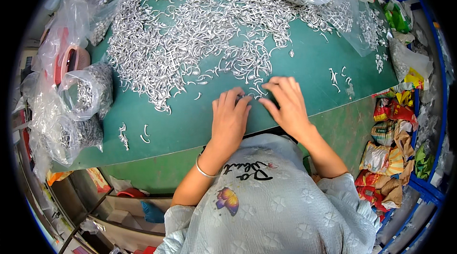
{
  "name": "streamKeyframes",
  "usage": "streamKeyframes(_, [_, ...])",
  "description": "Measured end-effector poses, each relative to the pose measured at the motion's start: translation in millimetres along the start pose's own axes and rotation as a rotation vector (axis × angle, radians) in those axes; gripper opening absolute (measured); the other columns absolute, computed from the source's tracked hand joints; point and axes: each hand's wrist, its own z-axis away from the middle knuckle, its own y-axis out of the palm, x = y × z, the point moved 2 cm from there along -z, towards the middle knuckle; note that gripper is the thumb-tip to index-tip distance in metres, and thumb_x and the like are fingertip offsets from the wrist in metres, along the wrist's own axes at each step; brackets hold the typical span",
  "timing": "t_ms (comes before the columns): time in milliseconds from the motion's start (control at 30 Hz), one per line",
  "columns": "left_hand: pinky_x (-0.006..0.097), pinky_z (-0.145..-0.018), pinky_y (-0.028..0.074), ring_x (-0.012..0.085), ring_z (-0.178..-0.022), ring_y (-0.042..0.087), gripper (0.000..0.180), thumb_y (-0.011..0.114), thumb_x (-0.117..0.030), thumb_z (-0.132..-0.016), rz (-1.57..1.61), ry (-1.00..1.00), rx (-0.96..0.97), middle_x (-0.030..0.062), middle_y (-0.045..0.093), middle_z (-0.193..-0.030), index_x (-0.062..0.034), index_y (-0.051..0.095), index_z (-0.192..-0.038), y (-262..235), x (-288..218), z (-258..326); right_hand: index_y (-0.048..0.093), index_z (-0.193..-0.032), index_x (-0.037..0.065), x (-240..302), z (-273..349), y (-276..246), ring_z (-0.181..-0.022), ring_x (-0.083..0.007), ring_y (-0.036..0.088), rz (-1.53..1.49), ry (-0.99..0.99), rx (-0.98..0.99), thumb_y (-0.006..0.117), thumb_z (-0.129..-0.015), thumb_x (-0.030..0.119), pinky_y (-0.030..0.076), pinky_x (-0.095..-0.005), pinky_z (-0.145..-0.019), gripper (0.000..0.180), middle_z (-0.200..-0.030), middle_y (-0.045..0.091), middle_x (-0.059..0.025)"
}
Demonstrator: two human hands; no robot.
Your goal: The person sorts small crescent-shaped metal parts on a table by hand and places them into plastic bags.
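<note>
A large spread of small curved silver metal pieces [190, 30] covers the far part of the green table [304, 77]. At the near edge of this spread, my left hand [230, 118] has its fingers bent, with thumb and forefinger drawn together. Whatever is between those tips is too small to make out. My right hand [289, 106] is just to the right, thumb and forefinger apart over the table. A few loose curved pieces [257, 93] lie between the two hands, close to the right fingertips.
Clear plastic bags filled with metal pieces [97, 89] stand at the left beside a pink basket [76, 58]. Another open bag [352, 20] lies at the far right. Small groups of pieces lie near the left [124, 136] and right [334, 80] front. Colourful packages [381, 156] fill a blue rack.
</note>
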Motion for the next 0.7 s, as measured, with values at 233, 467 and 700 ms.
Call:
streamKeyframes(233, [0.039,-0.090,0.042,0.0322,-0.106,0.054,0.038,0.062,0.005,-0.082,0.093,-0.025,-0.174,0.0148,0.056,-0.117,-0.0033,0.058,-0.119,-11.8,-1.5,10.4,0.061,-0.104,0.001,0.3,8.2,7.5,-0.094,-0.0320,0.054,-0.087,0.047,-0.005,0.073,-0.077,0.009,0.044,-0.0400,-0.079,0.031,-0.105,0.055,-0.0124])
streamKeyframes(467, [0.040,-0.090,0.040,0.0320,-0.107,0.052,0.043,0.063,0.005,-0.081,0.115,-0.051,-0.095,0.0138,0.056,-0.119,-0.0041,0.057,-0.123,-11.8,2.5,20.4,0.061,-0.095,0.000,-7.1,15.9,14.1,-0.090,-0.0327,0.055,-0.180,0.032,0.036,0.072,-0.076,0.002,0.046,-0.0401,-0.076,0.022,-0.097,0.055,-0.0134])
streamKeyframes(700, [0.038,-0.085,0.037,0.0278,-0.099,0.053,0.043,0.072,-0.002,-0.077,0.017,-0.051,-0.073,0.0100,0.056,-0.110,-0.0051,0.060,-0.118,-8.2,-3.7,14.8,0.064,-0.097,0.002,-26.8,18.6,-13.2,-0.089,-0.0317,0.056,-0.068,0.149,-0.042,0.071,-0.076,0.002,0.046,-0.0383,-0.077,0.022,-0.098,0.058,-0.0127])
